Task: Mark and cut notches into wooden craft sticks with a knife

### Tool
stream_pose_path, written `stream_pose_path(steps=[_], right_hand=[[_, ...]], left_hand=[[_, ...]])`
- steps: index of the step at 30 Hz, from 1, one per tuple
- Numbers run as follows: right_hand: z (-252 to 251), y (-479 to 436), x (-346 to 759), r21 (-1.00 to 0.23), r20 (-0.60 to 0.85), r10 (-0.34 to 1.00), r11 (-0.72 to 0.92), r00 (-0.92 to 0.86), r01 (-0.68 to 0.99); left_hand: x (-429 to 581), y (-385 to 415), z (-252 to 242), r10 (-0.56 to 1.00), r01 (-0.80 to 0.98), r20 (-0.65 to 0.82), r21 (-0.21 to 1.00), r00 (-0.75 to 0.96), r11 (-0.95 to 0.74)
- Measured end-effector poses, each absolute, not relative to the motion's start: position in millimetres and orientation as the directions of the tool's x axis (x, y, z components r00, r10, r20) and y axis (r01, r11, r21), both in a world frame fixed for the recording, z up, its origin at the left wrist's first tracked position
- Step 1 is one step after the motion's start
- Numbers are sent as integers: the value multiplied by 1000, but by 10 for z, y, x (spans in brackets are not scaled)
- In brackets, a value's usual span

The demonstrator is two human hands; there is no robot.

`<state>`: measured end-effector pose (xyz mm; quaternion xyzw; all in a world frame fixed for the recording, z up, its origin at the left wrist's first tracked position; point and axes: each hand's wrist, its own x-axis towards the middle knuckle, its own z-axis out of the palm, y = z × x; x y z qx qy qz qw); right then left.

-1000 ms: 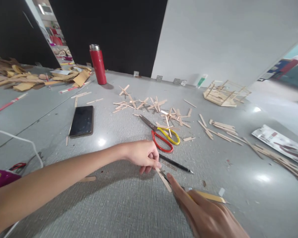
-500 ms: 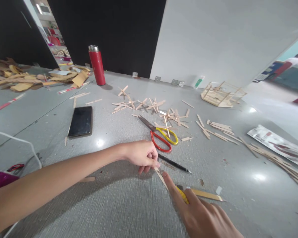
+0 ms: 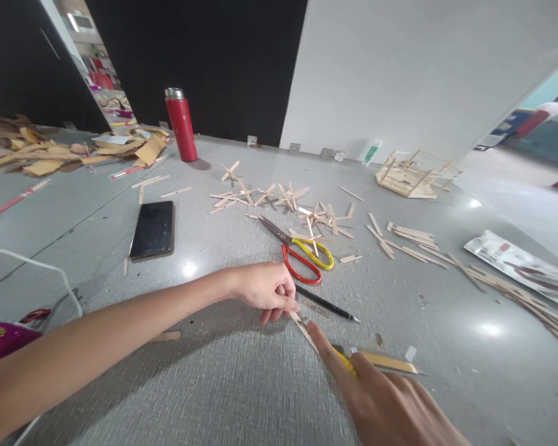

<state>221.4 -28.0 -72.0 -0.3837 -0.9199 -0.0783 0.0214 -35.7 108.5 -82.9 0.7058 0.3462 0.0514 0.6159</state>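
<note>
My left hand (image 3: 267,290) pinches the upper end of a thin wooden stick (image 3: 305,334) against the grey table. My right hand (image 3: 381,390) is wrapped round a yellow-handled cutter (image 3: 346,362), its index finger stretched along the tool towards the stick. The blade is mostly hidden under that finger. Just beyond my hands lie a black pen (image 3: 328,303) and scissors (image 3: 301,250) with one red and one yellow handle loop. A flat yellowish strip (image 3: 385,362) rests beside my right hand.
Cut wooden pieces (image 3: 286,197) are scattered past the scissors. A phone (image 3: 153,228) and a red bottle (image 3: 182,127) stand left of them. At the right are a wooden frame (image 3: 413,176), long sticks (image 3: 516,294) and a white packet (image 3: 521,266).
My right hand has shifted very slightly to the right and down with the cutter. My left hand keeps its pinch on the stick. The view has moved a little.
</note>
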Motion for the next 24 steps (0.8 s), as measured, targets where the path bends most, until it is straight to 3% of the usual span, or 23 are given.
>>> stream_pose_path(steps=[6,24], right_hand=[[-644,-232,2206,3,120,728,680,-675,734],[-703,-205,2202,11,103,721,688,-685,726]], left_hand=[[-353,1091,-805,541,442,-376,897,752,10],[-343,1084,-768,551,452,-377,892,744,0]])
